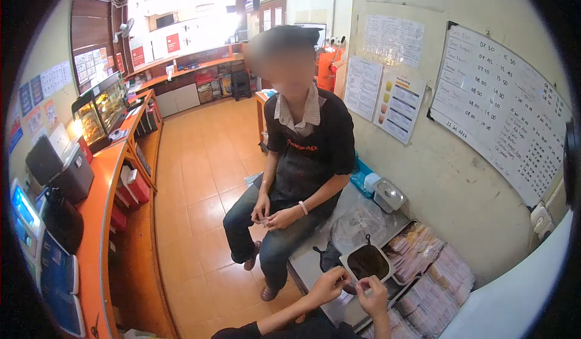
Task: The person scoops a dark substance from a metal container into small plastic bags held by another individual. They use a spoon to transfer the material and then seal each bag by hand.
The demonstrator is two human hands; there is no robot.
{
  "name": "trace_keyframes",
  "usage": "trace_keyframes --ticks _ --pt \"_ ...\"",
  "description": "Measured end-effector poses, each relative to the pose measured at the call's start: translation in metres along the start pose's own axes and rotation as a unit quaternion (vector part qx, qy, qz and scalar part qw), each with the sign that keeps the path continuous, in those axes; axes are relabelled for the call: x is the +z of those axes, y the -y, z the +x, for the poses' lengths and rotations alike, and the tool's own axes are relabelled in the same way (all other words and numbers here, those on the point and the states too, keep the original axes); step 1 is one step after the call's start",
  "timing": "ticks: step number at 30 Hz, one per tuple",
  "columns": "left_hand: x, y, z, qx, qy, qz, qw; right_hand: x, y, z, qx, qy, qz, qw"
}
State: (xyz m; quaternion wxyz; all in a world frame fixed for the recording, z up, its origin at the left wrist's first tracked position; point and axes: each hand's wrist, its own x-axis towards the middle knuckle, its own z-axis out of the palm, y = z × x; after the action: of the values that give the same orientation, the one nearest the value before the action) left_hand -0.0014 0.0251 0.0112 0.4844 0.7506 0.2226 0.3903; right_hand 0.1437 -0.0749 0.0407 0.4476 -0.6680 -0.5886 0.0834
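Observation:
My left hand (328, 286) is closed, its fingertips pinched in front of the near edge of a square metal container (392, 270) with dark contents. Beside it on the right, my right hand (372, 295) is closed too, thumb and finger together. Between the two sets of fingertips there may be something small and pale, too small to name. A black bag (328, 257) lies just beyond my left hand. Stacks of packets (433, 299) sit to the right of my right hand.
A person (308, 133) in a dark apron sits on the metal table's edge, hands together at the lap. Near them are a clear plastic bag (358, 223) and a lidded steel container (390, 195). An orange counter (100, 218) runs along the left; a whiteboard (496, 109) hangs right.

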Motion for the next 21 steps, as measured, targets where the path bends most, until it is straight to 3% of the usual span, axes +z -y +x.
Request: trace_keyframes --ticks 21 --pt "0.001 0.010 -0.016 -0.020 0.053 0.087 0.995 0.028 -0.018 -0.017 -0.003 0.038 -0.023 0.999"
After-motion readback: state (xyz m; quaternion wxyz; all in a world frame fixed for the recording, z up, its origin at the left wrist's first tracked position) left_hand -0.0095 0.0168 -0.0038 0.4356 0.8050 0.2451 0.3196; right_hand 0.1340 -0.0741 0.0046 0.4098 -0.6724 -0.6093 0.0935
